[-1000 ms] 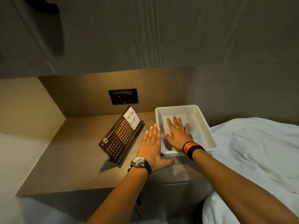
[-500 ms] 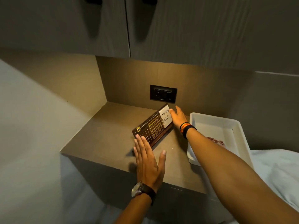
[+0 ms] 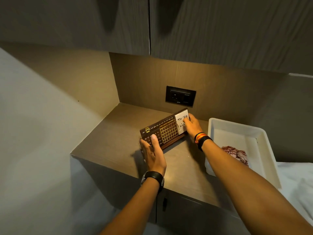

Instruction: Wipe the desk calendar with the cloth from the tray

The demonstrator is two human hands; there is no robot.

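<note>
A dark wooden desk calendar (image 3: 166, 131) with gold date squares and a white "To Do List" note stands tilted on the brown counter (image 3: 110, 136). My left hand (image 3: 153, 154) grips its left end, thumb on the front face. My right hand (image 3: 193, 127) holds its right end over the note. To the right sits a white tray (image 3: 237, 131); a reddish patterned cloth (image 3: 236, 154) lies crumpled in its near part, partly hidden behind my right forearm.
A black wall socket (image 3: 180, 96) is set in the back panel just behind the calendar. Grey cabinet doors (image 3: 149, 24) hang overhead. White bedding (image 3: 298, 180) lies at the right beyond the tray. The counter's front edge runs close under my wrists.
My right hand left the tray and went to the calendar's right end. My left hand rose off the counter and took the left end. The view shifted left and upward.
</note>
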